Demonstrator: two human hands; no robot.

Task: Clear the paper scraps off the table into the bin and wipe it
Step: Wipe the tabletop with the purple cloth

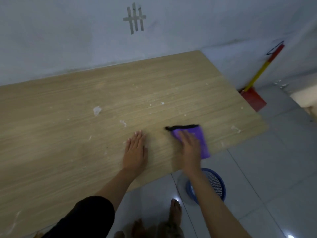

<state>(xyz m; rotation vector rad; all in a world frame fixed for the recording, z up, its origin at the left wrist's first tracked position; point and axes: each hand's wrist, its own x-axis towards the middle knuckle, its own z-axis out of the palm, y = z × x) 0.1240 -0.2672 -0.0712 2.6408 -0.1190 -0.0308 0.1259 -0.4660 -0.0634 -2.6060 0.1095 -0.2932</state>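
Hands are both on the light wood-grain rectangular table (85,93), which stands against a pale wall. Left hand (135,150) lies palm down on the bare surface near the front edge, fingers extended and together, holding nothing. Right hand (190,148) presses flat on a purple cloth with a black trimmed edge (203,134), fingers spread loosely over it; whether they pinch the fabric cannot be told, as the hand is motion-blurred. Cloth sits at the table's near right portion, its lower corner reaching the front edge.

White paper scraps are on the tabletop: a larger crumpled piece (97,110) left of centre, a small torn piece (123,122) just beyond the left hand, a piece near the right corner (235,128), and fine flecks scattered across the middle and right areas.

Blue round plastic mesh bin (214,183) stands on the grey tiled floor directly below the table's front edge, under the right forearm.

Red dustpan with a yellow-and-red handle (253,98) leans against the wall beyond the table's right end. Grey tape strips (134,18) form a crossed pattern on the wall.
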